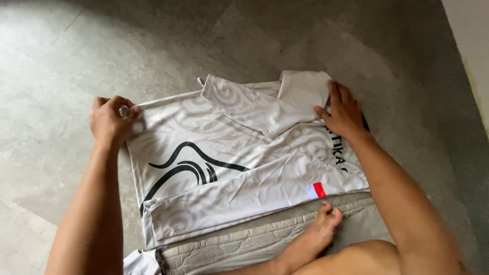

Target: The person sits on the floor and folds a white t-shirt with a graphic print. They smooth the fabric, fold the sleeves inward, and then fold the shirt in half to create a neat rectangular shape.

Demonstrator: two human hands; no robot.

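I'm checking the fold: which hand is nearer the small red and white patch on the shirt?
Right. The right hand presses the shirt above the red and white patch; the left hand grips the shirt's far left edge, much farther away.

No packages, labels, signs, screens.

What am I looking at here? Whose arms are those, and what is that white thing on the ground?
The picture comes from a camera worn on a person's head, looking down, so the arms are that person's own. The white thing is a shirt with black curvy lines, spread on a grey concrete floor, its sleeves folded across it. The left hand pinches the shirt's edge on one side. The right hand lies flat on the other side, pressing it down. Near the bottom you see the person's bare foot resting on a grey quilted mat.
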